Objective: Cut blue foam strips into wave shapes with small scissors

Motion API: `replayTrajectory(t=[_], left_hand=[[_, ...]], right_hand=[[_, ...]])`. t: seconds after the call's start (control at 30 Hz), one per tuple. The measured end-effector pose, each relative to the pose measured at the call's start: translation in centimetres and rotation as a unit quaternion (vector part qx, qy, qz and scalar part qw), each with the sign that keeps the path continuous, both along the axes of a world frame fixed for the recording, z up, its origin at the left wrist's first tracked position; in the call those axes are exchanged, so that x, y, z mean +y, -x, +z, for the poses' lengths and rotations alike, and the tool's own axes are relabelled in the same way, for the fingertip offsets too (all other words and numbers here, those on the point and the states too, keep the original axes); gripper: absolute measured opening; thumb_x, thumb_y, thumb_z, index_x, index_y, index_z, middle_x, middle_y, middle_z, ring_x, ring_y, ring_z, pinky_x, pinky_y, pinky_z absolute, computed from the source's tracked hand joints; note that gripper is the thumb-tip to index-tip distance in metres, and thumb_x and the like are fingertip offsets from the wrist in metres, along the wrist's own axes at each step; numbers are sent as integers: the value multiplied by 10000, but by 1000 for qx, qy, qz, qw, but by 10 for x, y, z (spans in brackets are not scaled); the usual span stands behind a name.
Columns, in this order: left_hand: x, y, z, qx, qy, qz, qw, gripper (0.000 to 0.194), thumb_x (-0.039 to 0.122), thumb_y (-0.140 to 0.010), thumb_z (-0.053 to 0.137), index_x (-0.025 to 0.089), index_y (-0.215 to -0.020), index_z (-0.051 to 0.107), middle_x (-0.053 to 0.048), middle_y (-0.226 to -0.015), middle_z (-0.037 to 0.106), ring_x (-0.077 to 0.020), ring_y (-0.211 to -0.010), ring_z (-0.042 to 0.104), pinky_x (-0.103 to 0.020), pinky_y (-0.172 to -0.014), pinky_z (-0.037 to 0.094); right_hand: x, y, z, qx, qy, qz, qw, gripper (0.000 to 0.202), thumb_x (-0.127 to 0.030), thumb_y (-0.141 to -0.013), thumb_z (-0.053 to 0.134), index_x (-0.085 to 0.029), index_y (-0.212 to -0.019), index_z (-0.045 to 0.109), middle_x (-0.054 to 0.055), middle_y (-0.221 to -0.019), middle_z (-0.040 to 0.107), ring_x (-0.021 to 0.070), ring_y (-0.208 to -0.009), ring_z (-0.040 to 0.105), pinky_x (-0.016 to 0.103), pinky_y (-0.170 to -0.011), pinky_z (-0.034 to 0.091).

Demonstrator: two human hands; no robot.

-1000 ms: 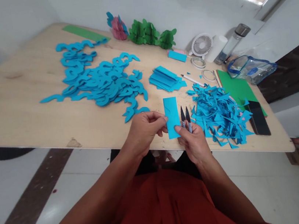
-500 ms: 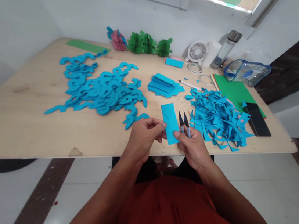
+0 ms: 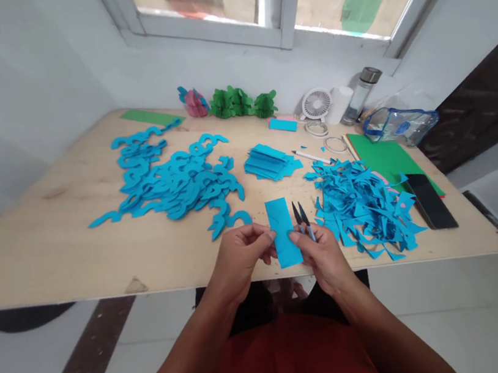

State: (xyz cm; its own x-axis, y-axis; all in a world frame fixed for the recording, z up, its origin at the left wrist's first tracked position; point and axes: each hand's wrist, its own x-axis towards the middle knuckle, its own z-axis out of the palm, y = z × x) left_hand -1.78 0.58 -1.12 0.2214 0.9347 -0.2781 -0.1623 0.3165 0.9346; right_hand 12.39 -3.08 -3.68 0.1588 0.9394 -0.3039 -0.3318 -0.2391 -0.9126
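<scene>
My left hand (image 3: 245, 255) pinches the left edge of a blue paper strip (image 3: 281, 225), which bears a faint curved line near its top. With its thumb on the strip's right edge, my right hand (image 3: 322, 256) also holds a pair of scissors (image 3: 302, 219), blades slightly apart and pointing away from me. The blades are beside the paper, not on it; the handles are mostly hidden in my palm. Beyond the strip is a stack of blue paper pieces (image 3: 271, 162). Left of it lies a heap of wavy blue cut-outs (image 3: 184, 183), and right of my right hand a pile of blue scraps (image 3: 363, 204).
A black phone (image 3: 431, 201) lies by green paper sheets (image 3: 386, 158) on the wooden table (image 3: 54, 251). Along the back are green paper shapes (image 3: 237, 101), a small white fan (image 3: 316, 105), a bottle (image 3: 361, 95) and a clear pouch (image 3: 402, 125). A white pen (image 3: 312, 156) lies nearer.
My view has tilted upward, so the table and hands appear lower and more window shows. The strip leans slightly more to the left; both hands keep the same hold.
</scene>
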Motion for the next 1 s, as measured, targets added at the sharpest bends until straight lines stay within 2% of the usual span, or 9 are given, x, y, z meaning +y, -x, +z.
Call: replayTrajectory(t=[0.27,0.57,0.77,1.0], left_hand=[[-7,-2,-2,9,12,-23,1000,147,238,-640,702,162,-537,631,18,-451,598,-98,-440,505,-218,-461,404],[-11,-5,-4,-29,27,-30,999,160,291,-661,735,163,-610,654,24,-526,604,-102,-489,528,-225,-493,447],[-11,-12,-8,-36,37,6,999,180,285,-644,754,162,-604,630,31,-559,586,-89,-506,514,-217,-510,439],[-9,-13,-11,-27,35,2,999,200,302,-660,743,166,-586,617,32,-535,567,-98,-502,510,-234,-528,442]], right_hand=[[3,0,-3,13,-23,-18,999,257,-285,-674,754,-186,-597,530,-82,-515,386,68,-457,288,220,-442,252],[0,2,3,13,-2,-32,999,247,-300,-633,763,-185,-594,548,-86,-492,397,68,-437,299,212,-418,245],[0,2,0,2,-21,-31,999,218,-274,-648,746,-182,-586,558,-77,-496,427,72,-453,316,212,-427,254],[-2,0,-4,-12,-3,-35,999,239,-289,-644,753,-184,-585,547,-82,-493,386,72,-452,290,211,-415,219]])
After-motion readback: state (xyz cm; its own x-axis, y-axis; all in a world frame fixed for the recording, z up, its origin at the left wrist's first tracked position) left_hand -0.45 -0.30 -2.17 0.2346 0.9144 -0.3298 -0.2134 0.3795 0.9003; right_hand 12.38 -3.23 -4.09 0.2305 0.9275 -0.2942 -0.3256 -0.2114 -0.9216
